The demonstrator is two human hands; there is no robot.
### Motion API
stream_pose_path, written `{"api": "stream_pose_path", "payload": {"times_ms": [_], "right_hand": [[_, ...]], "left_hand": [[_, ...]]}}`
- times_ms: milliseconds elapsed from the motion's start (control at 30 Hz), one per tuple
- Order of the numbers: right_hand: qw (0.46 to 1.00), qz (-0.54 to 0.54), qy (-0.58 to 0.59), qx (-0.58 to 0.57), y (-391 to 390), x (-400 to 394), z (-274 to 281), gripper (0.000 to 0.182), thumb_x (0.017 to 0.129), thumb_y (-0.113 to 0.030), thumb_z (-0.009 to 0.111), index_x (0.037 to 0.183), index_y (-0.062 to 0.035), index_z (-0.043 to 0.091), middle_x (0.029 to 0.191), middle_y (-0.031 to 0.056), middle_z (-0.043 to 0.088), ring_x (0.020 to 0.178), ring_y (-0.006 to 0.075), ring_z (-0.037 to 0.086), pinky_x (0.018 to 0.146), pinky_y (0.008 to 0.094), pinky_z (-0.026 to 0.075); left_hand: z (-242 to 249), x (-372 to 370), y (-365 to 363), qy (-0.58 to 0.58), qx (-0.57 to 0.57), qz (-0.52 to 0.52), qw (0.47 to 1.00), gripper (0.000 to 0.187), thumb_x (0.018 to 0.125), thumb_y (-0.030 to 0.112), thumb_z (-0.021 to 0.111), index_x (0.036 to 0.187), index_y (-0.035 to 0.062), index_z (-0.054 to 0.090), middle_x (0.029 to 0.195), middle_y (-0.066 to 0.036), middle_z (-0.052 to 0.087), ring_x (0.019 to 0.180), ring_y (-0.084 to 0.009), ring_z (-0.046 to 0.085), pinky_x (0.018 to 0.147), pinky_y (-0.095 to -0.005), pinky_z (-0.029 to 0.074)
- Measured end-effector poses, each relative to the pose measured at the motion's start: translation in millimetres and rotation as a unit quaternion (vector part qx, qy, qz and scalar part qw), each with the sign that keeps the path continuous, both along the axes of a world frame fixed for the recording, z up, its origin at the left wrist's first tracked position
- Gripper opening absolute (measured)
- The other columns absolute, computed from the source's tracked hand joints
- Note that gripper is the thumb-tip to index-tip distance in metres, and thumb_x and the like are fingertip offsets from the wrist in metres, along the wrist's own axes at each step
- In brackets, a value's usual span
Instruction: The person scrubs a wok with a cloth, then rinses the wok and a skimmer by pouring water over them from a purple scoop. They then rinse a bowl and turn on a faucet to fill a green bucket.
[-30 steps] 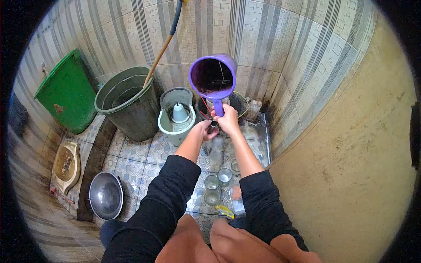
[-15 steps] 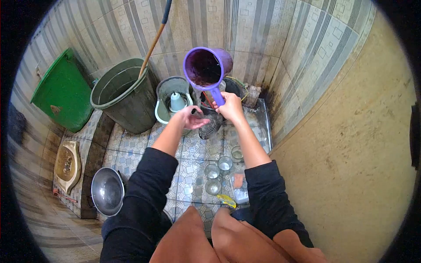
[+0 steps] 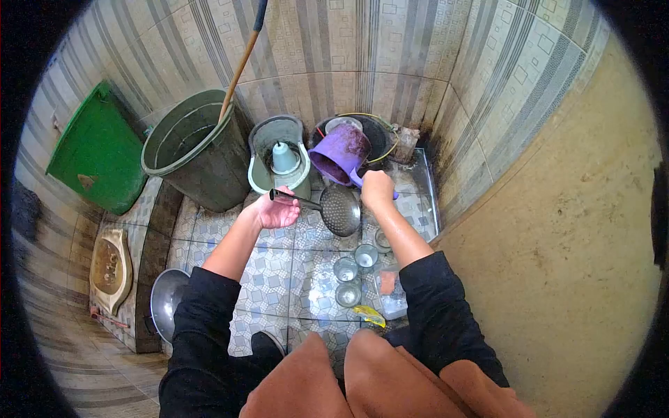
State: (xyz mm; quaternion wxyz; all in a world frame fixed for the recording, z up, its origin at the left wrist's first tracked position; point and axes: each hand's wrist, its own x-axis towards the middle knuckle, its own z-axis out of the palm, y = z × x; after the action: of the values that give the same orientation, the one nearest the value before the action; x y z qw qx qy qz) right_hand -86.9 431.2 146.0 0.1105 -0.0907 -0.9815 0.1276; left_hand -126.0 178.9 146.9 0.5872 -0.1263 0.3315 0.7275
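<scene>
My left hand (image 3: 280, 210) holds the dark handle of a round perforated skimmer (image 3: 341, 211), its bowl hanging over the tiled floor. In my right hand (image 3: 378, 190) is the handle of a purple dipper (image 3: 341, 150), which is tilted with its mouth facing down and left, just above the skimmer. Several clear glasses (image 3: 366, 256) stand on the floor below my right hand. Beside them lie a clear plastic container (image 3: 392, 302) with an orange-pink piece in it and a yellow packet (image 3: 370, 315).
A grey-green bin (image 3: 209, 167) with a pole, a green lid (image 3: 97, 153) and a pail (image 3: 280, 175) line the back left. Behind the dipper is a black basin (image 3: 378, 137). At left are a metal wok (image 3: 168, 301) and a cream tray (image 3: 111, 270).
The purple dipper has come down and tipped over. My left hand has moved down and left, and the skimmer now shows clearly beneath the dipper.
</scene>
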Motion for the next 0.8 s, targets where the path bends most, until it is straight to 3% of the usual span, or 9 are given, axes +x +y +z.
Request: {"api": "stream_pose_path", "payload": {"times_ms": [133, 167, 300, 400, 500, 567, 633, 733, 800], "right_hand": [[0.999, -0.037, 0.014, 0.02, -2, -8, 0, 0.013, 0.068, -0.006, 0.05, 0.066, -0.0032, 0.062, 0.068, 0.0169, 0.059, 0.065, 0.0294, 0.06, 0.057, 0.0377, 0.048], [0.997, -0.066, 0.032, 0.016, -3, -13, 3, 0.013, 0.067, -0.007, 0.05, 0.065, -0.0033, 0.062, 0.067, 0.0167, 0.059, 0.064, 0.0297, 0.059, 0.057, 0.0378, 0.048], [0.982, 0.064, 0.179, -0.015, -33, -23, 68, 0.02, 0.066, -0.005, 0.054, 0.086, -0.0031, 0.057, 0.069, 0.018, 0.057, 0.066, 0.0359, 0.056, 0.06, 0.0418, 0.045], [0.954, 0.166, 0.224, -0.108, -95, -47, 109, 0.032, 0.068, -0.009, 0.054, 0.1, -0.0053, 0.05, 0.08, 0.0183, 0.056, 0.075, 0.0357, 0.054, 0.065, 0.0415, 0.043], [0.937, 0.23, 0.239, -0.11, -172, -94, 124, 0.03, 0.074, -0.018, 0.05, 0.101, -0.0051, 0.049, 0.085, 0.0173, 0.056, 0.078, 0.0353, 0.054, 0.068, 0.0413, 0.043], [0.937, 0.271, 0.216, -0.031, -229, -128, 127, 0.025, 0.074, -0.02, 0.049, 0.094, -0.0045, 0.053, 0.079, 0.0164, 0.058, 0.074, 0.033, 0.056, 0.064, 0.0403, 0.045], [0.94, 0.294, 0.146, 0.089, -287, -157, 124, 0.019, 0.071, -0.016, 0.051, 0.085, -0.0056, 0.057, 0.072, 0.0153, 0.059, 0.068, 0.0294, 0.058, 0.06, 0.0395, 0.046], [0.933, 0.301, 0.086, 0.177, -363, -202, 94, 0.018, 0.073, -0.013, 0.047, 0.077, -0.0095, 0.063, 0.079, 0.0111, 0.061, 0.072, 0.0238, 0.061, 0.059, 0.0339, 0.048], [0.944, 0.264, 0.045, 0.191, -398, -218, 71, 0.018, 0.074, -0.014, 0.046, 0.079, -0.0099, 0.063, 0.082, 0.0106, 0.061, 0.076, 0.0223, 0.06, 0.062, 0.0333, 0.048]], "left_hand": [[8, 12, -15, 0.022, -0.035, 0.026, 0.999, 0.019, 0.074, 0.021, 0.048, 0.066, 0.0035, 0.051, 0.067, -0.007, 0.056, 0.063, -0.0201, 0.055, 0.059, -0.0324, 0.048], [24, 27, -19, 0.028, -0.088, 0.069, 0.993, 0.019, 0.074, 0.015, 0.047, 0.086, 0.0016, 0.052, 0.077, -0.01, 0.057, 0.064, -0.0202, 0.056, 0.059, -0.0339, 0.049], [22, 63, -55, 0.184, -0.195, -0.12, 0.956, 0.057, 0.075, 0.006, 0.043, 0.125, 0.0123, 0.017, 0.094, -0.014, 0.052, 0.057, -0.0164, 0.055, 0.052, -0.0297, 0.049], [11, 92, -99, 0.366, -0.232, -0.195, 0.88, 0.067, 0.074, 0.0, 0.042, 0.129, 0.0129, 0.006, 0.101, -0.011, 0.049, 0.051, -0.0107, 0.051, 0.045, -0.0237, 0.045], [-28, 107, -150, 0.512, -0.294, -0.215, 0.778, 0.074, 0.072, 0.0, 0.048, 0.13, 0.0125, 0.004, 0.099, -0.008, 0.052, 0.082, -0.018, 0.052, 0.072, -0.0284, 0.042], [-49, 116, -170, 0.52, -0.308, -0.186, 0.774, 0.069, 0.072, 0.006, 0.052, 0.129, 0.0114, 0.014, 0.101, -0.009, 0.053, 0.098, -0.0195, 0.045, 0.085, -0.0293, 0.034], [-74, 120, -182, 0.575, -0.273, -0.179, 0.75, 0.059, 0.073, 0.012, 0.054, 0.125, 0.0093, 0.025, 0.089, -0.008, 0.054, 0.081, -0.0154, 0.051, 0.07, -0.0276, 0.042], [-62, 128, -187, 0.446, -0.266, -0.123, 0.846, 0.034, 0.08, 0.019, 0.05, 0.109, 0.0077, 0.037, 0.062, 0.001, 0.043, 0.044, -0.0057, 0.041, 0.039, -0.0203, 0.033], [-70, 129, -189, 0.395, -0.23, -0.074, 0.887, 0.028, 0.082, 0.022, 0.049, 0.103, 0.0074, 0.038, 0.062, 0.001, 0.042, 0.043, -0.0061, 0.039, 0.038, -0.0209, 0.031]]}}
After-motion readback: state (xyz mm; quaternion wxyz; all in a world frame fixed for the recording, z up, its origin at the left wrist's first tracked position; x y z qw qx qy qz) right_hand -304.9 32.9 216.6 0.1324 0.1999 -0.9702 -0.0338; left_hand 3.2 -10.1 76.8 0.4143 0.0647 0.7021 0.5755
